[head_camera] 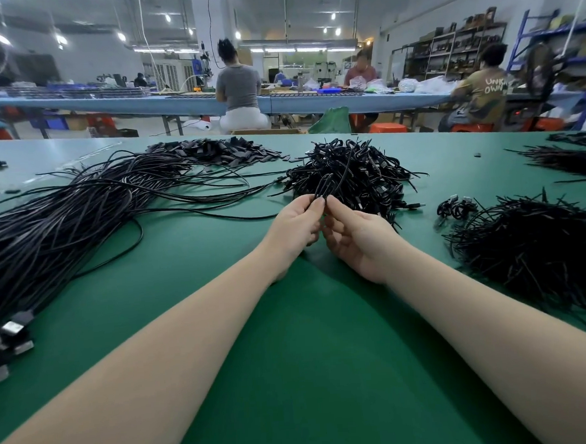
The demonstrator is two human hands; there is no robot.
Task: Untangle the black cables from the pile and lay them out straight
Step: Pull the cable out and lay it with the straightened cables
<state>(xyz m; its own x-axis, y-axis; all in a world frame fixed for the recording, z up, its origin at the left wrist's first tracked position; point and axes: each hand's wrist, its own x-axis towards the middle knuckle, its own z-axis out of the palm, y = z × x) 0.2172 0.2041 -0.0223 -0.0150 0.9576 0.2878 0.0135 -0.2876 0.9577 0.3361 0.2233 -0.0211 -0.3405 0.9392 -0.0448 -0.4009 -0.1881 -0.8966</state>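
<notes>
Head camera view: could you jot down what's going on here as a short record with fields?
Surface: green table
Left hand: pinches a black cable at the fingertips
Right hand: pinches the same cable, close beside the left hand
Source: tangled cable pile just beyond the hands
Laid out: long bundle of straightened cables on the left, with metal plugs at the near end
Also there: another dark heap on the right
Background: people seated at a long blue bench
</notes>
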